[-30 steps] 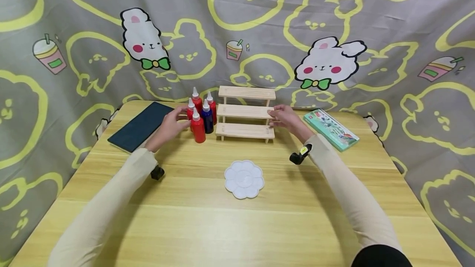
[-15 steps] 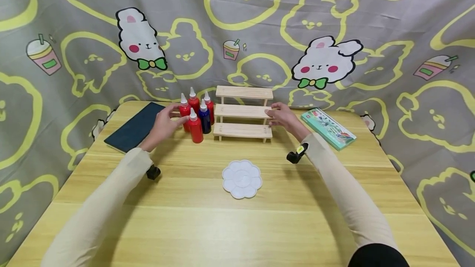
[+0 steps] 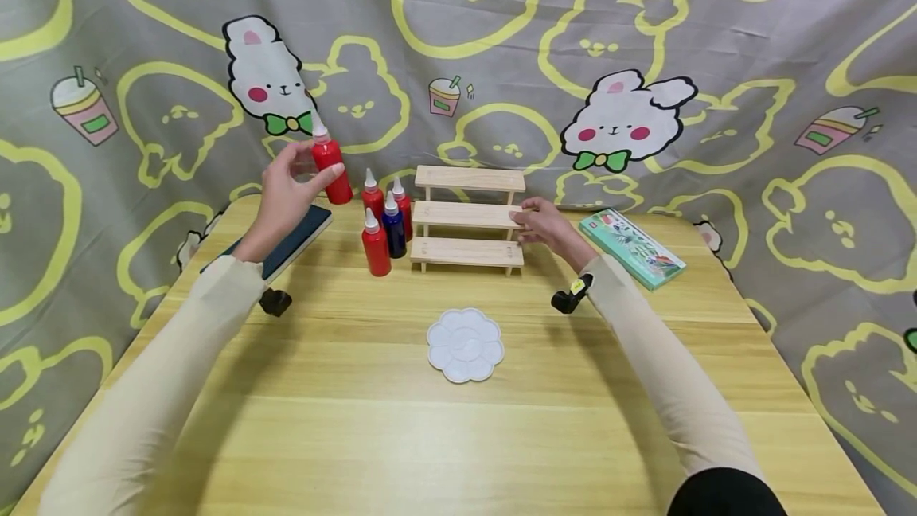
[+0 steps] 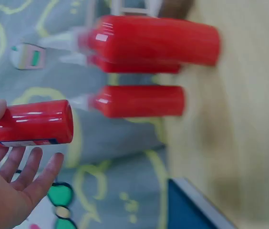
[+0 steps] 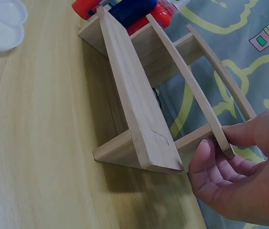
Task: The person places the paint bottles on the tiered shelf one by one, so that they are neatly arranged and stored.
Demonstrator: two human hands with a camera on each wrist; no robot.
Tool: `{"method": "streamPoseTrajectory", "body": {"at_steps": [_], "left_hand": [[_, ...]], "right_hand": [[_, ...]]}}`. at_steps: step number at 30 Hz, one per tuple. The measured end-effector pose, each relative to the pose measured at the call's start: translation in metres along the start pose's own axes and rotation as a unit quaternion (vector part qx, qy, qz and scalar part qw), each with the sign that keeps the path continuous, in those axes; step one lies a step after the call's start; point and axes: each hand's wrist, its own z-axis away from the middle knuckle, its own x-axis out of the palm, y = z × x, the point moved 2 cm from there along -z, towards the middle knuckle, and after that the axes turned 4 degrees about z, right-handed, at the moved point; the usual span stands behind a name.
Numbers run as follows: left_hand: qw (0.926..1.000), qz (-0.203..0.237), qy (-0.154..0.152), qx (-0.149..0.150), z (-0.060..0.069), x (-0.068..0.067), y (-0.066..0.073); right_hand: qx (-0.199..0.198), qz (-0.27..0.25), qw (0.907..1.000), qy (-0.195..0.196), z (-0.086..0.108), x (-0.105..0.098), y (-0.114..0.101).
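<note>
My left hand [image 3: 282, 191] pinches a red squeeze bottle [image 3: 333, 172] with a white nozzle, up in the air and slightly tilted, left of the other bottles. In the left wrist view, thumb and fingers are around the red bottle [image 4: 34, 123], its base showing. Three red bottles, one in front [image 3: 376, 250], and a dark blue bottle [image 3: 394, 232] stand upright beside a three-tier wooden rack [image 3: 467, 215]. My right hand [image 3: 547, 227] grips the right end of the rack's middle shelf. The right wrist view shows its thumb and fingers at that shelf's end [image 5: 220, 138].
A dark blue book [image 3: 304, 239] lies at the left under my left forearm. Nearer the middle is a white flower-shaped palette [image 3: 466, 346]. A green flat box [image 3: 634, 249] rests at the right. Behind the table hangs a patterned grey curtain [image 3: 494, 38].
My left hand has taken hold of the rear-left red bottle and lifted it up and to the left, away from the group. My right hand stays on the rack.
</note>
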Motion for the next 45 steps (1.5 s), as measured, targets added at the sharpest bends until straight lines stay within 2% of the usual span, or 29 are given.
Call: {"method": "streamPoseTrajectory", "body": {"at_steps": [5,10,13,17,23,31,38,42,45], "left_hand": [[0.9994,0.031,-0.013,0.011,-0.007,0.006,0.032],[0.9968,0.064,-0.039,0.029,-0.012,0.028,0.057],[0.9954,0.073,-0.058,0.022,-0.014,0.044,0.064],[0.9941,0.076,-0.077,0.007,-0.017,0.065,0.069],[0.9911,0.091,-0.097,0.002,-0.021,0.093,0.077],[0.9868,0.119,-0.107,-0.024,-0.026,0.125,0.075],[0.9777,0.173,-0.112,-0.043,-0.032,0.147,0.079],[0.9737,0.188,-0.114,-0.060,-0.035,0.155,0.082],[0.9744,0.183,-0.115,-0.064,-0.038,0.162,0.082]], "right_hand": [[0.006,-0.011,0.9999,-0.007,0.000,-0.001,-0.001],[0.015,-0.019,0.9997,-0.005,0.000,-0.001,-0.005],[0.019,-0.023,0.9996,-0.001,0.000,0.000,-0.007],[0.022,-0.029,0.9993,-0.003,0.000,0.001,-0.007],[0.040,-0.032,0.9986,-0.011,0.000,-0.002,-0.012],[0.058,-0.061,0.9964,-0.003,0.000,-0.002,-0.014],[0.061,-0.066,0.9959,0.008,-0.002,-0.002,-0.011],[0.058,-0.074,0.9955,0.013,-0.004,-0.001,-0.009],[0.056,-0.080,0.9950,0.019,-0.005,0.000,-0.007]]}}
